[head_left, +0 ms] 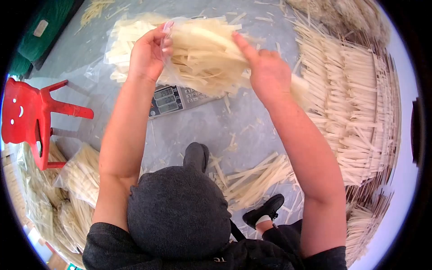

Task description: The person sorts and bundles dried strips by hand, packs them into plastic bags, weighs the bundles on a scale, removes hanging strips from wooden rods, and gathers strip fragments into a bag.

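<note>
My left hand [155, 51] pinches the edge of a clear plastic bag [168, 67], its fingers closed at the bag's opening. Flat pale yellow strips [202, 54] lie in and across the bag, fanned out between my hands. My right hand [267, 69] is closed round the right end of the strips, its index finger stretched along them. Under the strips is a digital scale [173, 101], its display and keypad showing at the lower edge while the plate is hidden. More strips [126, 45] sit in plastic to the left of my left hand.
A red stool [27, 117] lies on its side at the left, near filled plastic bags [81, 175]. Tall stacks of strips [351, 99] line the right side. Loose strips [261, 180] are on the grey floor near my feet. Green sacks [42, 31] are at the upper left.
</note>
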The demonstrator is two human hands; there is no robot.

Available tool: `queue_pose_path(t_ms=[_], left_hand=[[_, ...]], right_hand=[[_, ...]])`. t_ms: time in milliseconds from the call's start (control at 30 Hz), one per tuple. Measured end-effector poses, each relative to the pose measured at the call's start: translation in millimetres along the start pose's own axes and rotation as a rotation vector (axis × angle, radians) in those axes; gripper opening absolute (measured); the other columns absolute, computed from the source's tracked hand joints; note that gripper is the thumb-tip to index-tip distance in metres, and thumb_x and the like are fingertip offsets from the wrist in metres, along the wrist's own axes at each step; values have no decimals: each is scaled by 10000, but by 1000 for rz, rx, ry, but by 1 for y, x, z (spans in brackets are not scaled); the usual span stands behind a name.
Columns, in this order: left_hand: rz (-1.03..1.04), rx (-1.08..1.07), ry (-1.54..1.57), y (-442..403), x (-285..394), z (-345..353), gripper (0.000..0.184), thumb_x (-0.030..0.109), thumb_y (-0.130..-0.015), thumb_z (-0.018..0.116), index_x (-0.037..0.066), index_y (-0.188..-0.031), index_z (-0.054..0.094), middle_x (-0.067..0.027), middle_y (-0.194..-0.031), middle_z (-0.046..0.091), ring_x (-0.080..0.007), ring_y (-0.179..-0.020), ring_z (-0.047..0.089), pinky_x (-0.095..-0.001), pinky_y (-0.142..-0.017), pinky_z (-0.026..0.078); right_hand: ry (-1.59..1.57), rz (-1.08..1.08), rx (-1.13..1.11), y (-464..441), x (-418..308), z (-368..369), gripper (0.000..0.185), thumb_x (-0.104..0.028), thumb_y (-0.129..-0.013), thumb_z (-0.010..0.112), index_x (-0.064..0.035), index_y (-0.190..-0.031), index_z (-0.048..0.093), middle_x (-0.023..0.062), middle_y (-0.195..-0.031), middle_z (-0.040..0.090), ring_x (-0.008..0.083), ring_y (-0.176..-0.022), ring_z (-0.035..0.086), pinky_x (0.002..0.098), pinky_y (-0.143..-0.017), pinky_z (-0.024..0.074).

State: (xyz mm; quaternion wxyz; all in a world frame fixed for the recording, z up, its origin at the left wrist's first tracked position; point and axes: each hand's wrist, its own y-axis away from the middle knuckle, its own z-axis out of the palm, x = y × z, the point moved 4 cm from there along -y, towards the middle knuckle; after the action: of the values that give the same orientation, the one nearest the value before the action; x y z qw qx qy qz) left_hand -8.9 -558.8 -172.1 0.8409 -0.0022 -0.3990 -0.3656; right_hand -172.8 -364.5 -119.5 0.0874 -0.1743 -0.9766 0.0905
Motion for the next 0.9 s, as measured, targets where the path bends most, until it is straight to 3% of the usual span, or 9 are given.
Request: queue_pose_path(t_ms=[133, 267, 333, 533, 733, 833, 900], left_hand=[[158, 47, -254, 9, 4, 13, 311, 85, -855, 541, -42, -1138, 575, -13, -858, 597, -83, -694, 525, -215, -575, 399], [160, 106, -311, 22, 7, 23, 286, 137, -855, 596, -4, -1102, 616, 15, -825, 592, -67, -705, 512, -209, -593, 383], [229, 39, -601, 23, 6, 22, 288, 175, -840, 647, 34, -1091, 641, 33, -837, 595, -59, -712, 495, -211, -608, 373], [157, 149, -504, 27, 9, 30, 309, 195, -823, 687, 60, -1099, 657, 14, -889, 611, -64, -695, 493, -214, -612, 400], [417, -38, -1023, 32, -9, 52, 361, 172, -900, 608, 22, -1229, 604, -15, -1016, 626, -72, -771, 540, -224, -677, 450], [554, -30, -1180, 43, -4, 62, 367, 133, -914, 567, 24, -1265, 580, -31, -1092, 608, -85, -821, 548, -242, -727, 474], [539, -70, -1123, 42, -6, 53, 363, 111, -917, 551, 38, -1271, 580, -39, -1133, 591, -93, -867, 553, -247, -758, 480]], right_hand=[[176, -83, -37, -1, -6, -1, 843, 21, -769, 555, -411, -1452, 315, 67, -777, 563, 253, -750, 570, 360, -627, 485], [170, -179, -15, 0, -9, -2, 848, 17, -762, 558, -396, -1461, 311, 56, -766, 546, 230, -736, 539, 339, -652, 452], [175, -194, -31, -5, -9, -3, 850, 17, -759, 559, -385, -1465, 310, 52, -767, 541, 227, -740, 530, 339, -660, 443], [300, -294, -72, -11, -13, -5, 890, 3, -742, 590, -369, -1483, 266, 44, -791, 548, 210, -776, 528, 328, -670, 416], [355, -316, -55, -26, -21, -10, 911, -19, -734, 617, -366, -1488, 241, 23, -789, 560, 189, -790, 536, 315, -660, 411], [359, -300, -11, -44, -17, -15, 889, -18, -743, 611, -358, -1484, 255, 22, -795, 564, 194, -809, 548, 324, -670, 428], [315, -268, -22, -51, -16, -14, 868, -14, -759, 600, -352, -1482, 259, 24, -806, 576, 201, -825, 559, 330, -681, 442]])
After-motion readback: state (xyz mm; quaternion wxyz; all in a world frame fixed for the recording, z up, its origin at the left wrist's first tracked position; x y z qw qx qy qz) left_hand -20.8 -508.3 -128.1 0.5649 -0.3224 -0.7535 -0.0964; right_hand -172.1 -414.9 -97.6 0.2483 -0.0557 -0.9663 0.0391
